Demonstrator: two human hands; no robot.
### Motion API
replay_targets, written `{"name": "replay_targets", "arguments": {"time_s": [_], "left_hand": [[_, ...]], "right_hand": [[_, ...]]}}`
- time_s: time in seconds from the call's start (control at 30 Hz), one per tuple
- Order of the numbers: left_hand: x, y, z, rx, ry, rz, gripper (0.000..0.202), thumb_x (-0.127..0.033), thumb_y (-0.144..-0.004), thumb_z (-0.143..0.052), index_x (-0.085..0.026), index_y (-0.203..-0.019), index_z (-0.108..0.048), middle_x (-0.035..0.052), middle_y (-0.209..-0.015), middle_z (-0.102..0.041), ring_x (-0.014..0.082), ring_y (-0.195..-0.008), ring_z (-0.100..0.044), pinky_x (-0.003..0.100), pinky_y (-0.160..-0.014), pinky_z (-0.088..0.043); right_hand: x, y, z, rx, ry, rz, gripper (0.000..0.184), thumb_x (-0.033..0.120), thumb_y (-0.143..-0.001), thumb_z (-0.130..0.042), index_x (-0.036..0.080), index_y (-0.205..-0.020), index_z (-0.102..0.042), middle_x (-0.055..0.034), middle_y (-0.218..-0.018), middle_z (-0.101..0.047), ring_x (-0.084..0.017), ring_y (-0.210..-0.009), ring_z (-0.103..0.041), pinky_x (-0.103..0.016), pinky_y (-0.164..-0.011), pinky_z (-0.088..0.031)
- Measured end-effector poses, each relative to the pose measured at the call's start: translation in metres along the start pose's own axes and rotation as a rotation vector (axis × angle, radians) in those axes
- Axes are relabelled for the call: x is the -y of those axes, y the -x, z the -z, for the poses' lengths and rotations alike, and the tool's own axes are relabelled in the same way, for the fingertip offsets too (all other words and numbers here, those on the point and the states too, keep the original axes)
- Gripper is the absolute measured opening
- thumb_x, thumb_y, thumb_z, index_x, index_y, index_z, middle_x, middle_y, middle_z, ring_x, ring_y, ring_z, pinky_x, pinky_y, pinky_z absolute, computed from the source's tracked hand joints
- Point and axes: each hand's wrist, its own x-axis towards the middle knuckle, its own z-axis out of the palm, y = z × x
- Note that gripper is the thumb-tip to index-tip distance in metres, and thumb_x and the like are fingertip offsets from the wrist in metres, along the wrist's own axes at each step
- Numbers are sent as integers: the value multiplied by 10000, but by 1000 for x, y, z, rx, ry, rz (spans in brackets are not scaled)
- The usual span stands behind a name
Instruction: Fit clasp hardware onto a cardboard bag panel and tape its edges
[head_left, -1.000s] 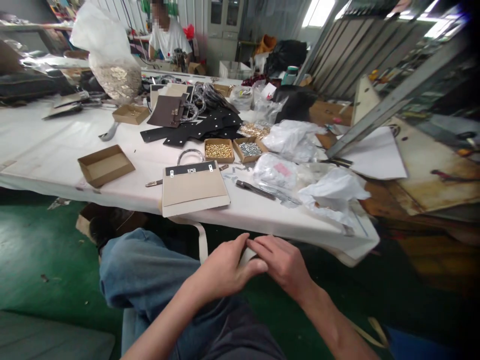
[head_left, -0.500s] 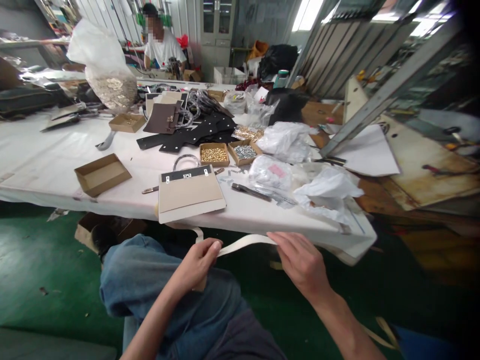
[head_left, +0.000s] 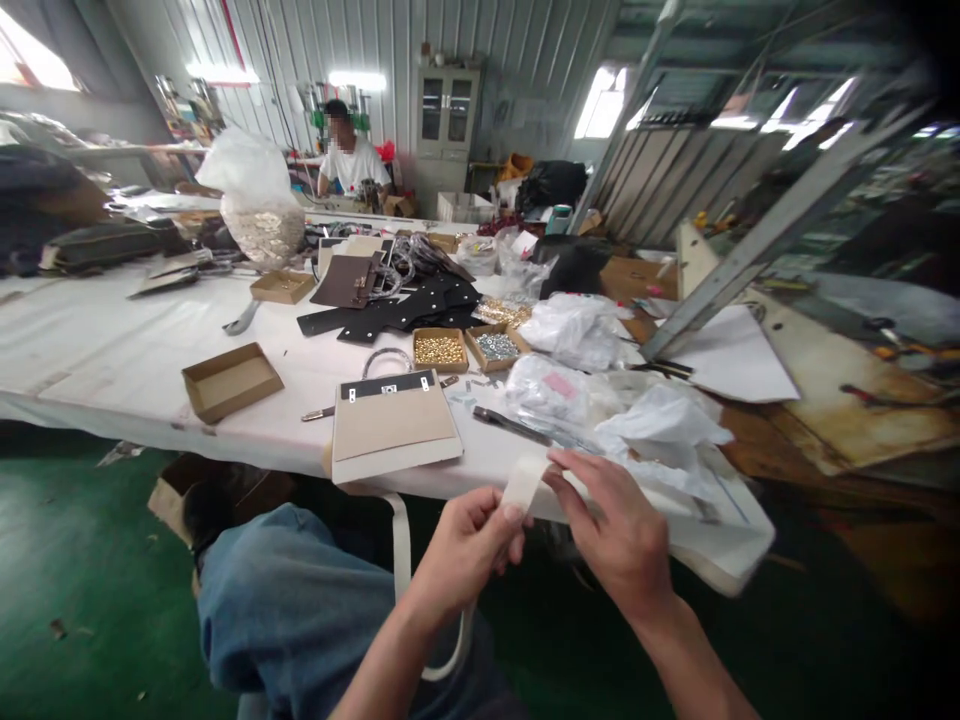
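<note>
A cream strap (head_left: 523,484) is stretched between my hands just off the table's front edge. My left hand (head_left: 469,545) pinches it between thumb and fingers. At its upper end my right hand (head_left: 619,525) grips the strap with thumb and fingertips. More of the strap loops below my left wrist and runs up under the table edge. Beyond my hands lies a beige bag panel (head_left: 397,415) with a black top band, metal fittings and a wrapped handle. A dark hand tool (head_left: 510,425) rests to the right of the panel.
An open cardboard box (head_left: 232,385) stands on the left of the white table (head_left: 135,340). Small boxes of gold studs (head_left: 439,349) and silver studs (head_left: 496,346) sit behind the panel. Plastic bags (head_left: 574,335) crowd the right side. Across the table sits a co-worker (head_left: 356,165).
My left hand has moved right and up along the strap, close to my right hand. The strap span between them is shorter. My view has tilted up.
</note>
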Motion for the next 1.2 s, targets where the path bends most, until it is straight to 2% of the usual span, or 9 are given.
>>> {"name": "replay_targets", "arguments": {"time_s": [0.1, 0.17, 0.27, 0.37, 0.53, 0.67, 0.8, 1.0, 1.2], "left_hand": [[-5, -1, 2, 34, 23, -51, 514, -636, -1085, -717, -131, -995, -753, 5, -695, -632, 98, -615, -466, 250, -638, -330], [-5, 0, 4, 98, 35, -11, 526, -645, -1064, -742, -126, -976, -750, 18, -693, -649, 106, -613, -512, 253, -651, -361], [-1, 3, 5, 151, 93, 93, 563, -694, -1006, -784, -134, -1002, -731, 59, -729, -715, 151, -591, -621, 283, -645, -484], [-4, 9, 8, 160, 158, 163, 557, -662, -949, -858, -131, -1032, -711, 125, -842, -784, 180, -609, -688, 324, -648, -583], [-30, 16, 8, 160, 204, 137, 498, -573, -996, -832, -133, -1203, -722, 140, -1018, -786, 196, -710, -733, 329, -640, -623], [-44, 18, 0, 68, 147, 72, 494, -631, -1036, -783, -153, -981, -673, -39, -674, -533, 74, -517, -444, 218, -519, -380], [-41, 17, 0, -82, 114, -8, 545, -695, -996, -803, -214, -922, -559, -84, -652, -446, 68, -523, -336, 233, -528, -284], [-35, 27, 24, -425, -336, -169, 481, -605, -1062, -743, -199, -849, -596, -4, -786, -590, 142, -719, -476, 271, -661, -365], [-30, 39, 39, -494, -424, -185, 415, -505, -1097, -700, -225, -820, -567, 38, -861, -687, 198, -800, -585, 309, -738, -455]], "right_hand": [[5, -9, -2, -104, -187, -276, 481, 355, -1060, -797, 311, -1527, -690, -90, -1269, -839, -308, -1130, -816, -500, -1078, -645], [8, -13, -7, -76, -297, -335, 622, 391, -1030, -823, 296, -1607, -610, -117, -1433, -789, -308, -1222, -796, -477, -1084, -652], [9, -18, -17, 68, -294, -292, 603, 377, -1002, -828, 308, -1577, -657, -104, -1560, -732, -320, -1339, -750, -454, -1117, -636], [10, -21, -23, 131, -311, -253, 265, 295, -1078, -685, 303, -1307, -819, -63, -1276, -850, -278, -1139, -817, -398, -988, -670], [18, -34, -25, 120, -257, 20, 375, 191, -1066, -571, 319, -1309, -826, -74, -1278, -831, -303, -1222, -777, -470, -1059, -646], [32, -38, -28, 162, -331, 5, 368, 225, -1102, -578, 333, -1361, -817, -86, -1374, -775, -287, -1270, -759, -419, -1048, -654], [45, -23, -39, 196, -524, -266, 469, 396, -1102, -697, 361, -1570, -680, -93, -1470, -756, -308, -1290, -769, -442, -1093, -661], [67, 7, -65, 320, -1111, -600, 504, 552, -1127, -617, 319, -1569, -686, -129, -1490, -780, -371, -1401, -741, -598, -1238, -585], [90, 14, -103, 279, -1075, -771, 462, 602, -1092, -690, 265, -1377, -827, -148, -1301, -854, -412, -1339, -769, -624, -1137, -653]]}}
